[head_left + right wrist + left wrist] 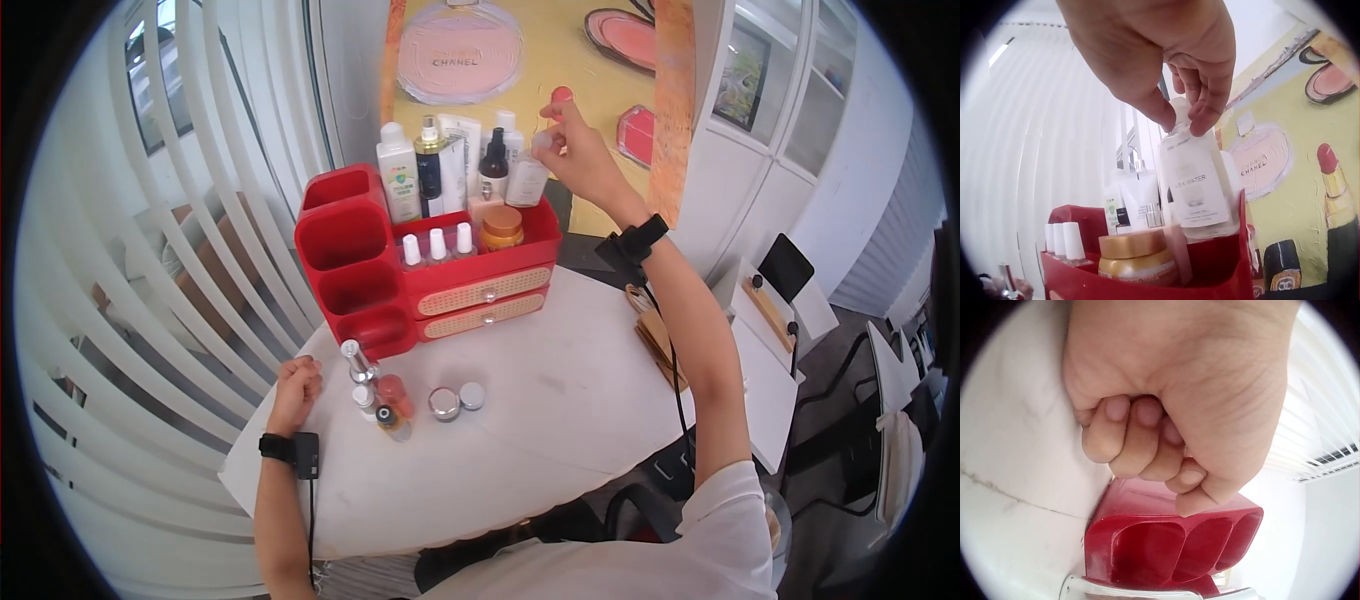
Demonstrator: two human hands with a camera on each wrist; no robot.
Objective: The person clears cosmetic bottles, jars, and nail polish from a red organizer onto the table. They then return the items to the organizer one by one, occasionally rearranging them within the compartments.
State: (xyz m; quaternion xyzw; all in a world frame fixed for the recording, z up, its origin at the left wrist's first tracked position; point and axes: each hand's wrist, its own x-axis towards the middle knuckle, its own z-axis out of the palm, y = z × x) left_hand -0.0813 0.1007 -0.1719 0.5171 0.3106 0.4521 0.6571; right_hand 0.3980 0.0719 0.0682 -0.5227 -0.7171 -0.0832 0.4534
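Note:
My right hand [585, 165] pinches the cap of a clear cosmetic bottle [1192, 181] with a white label between thumb and fingers. The bottle stands upright at the right back end of a red makeup organizer [330, 235], its base behind the organizer's rim. An amber jar with a gold lid [1138, 253] sits just in front of it. My left hand [295, 390] rests on the table left of the organizer, fingers curled into the palm around nothing visible. Nearest to it are a silver-capped bottle [356, 362] and several small bottles, one of them pink [394, 393].
Other bottles, among them a white-and-green one [400, 180], fill the organizer's back row. White-capped nail polishes [437, 243] stand in front. Two small round jars [444, 403] lie on the white table [540, 450]. Curved white slats [215, 250] rise at the left; a painted panel [560, 50] is behind.

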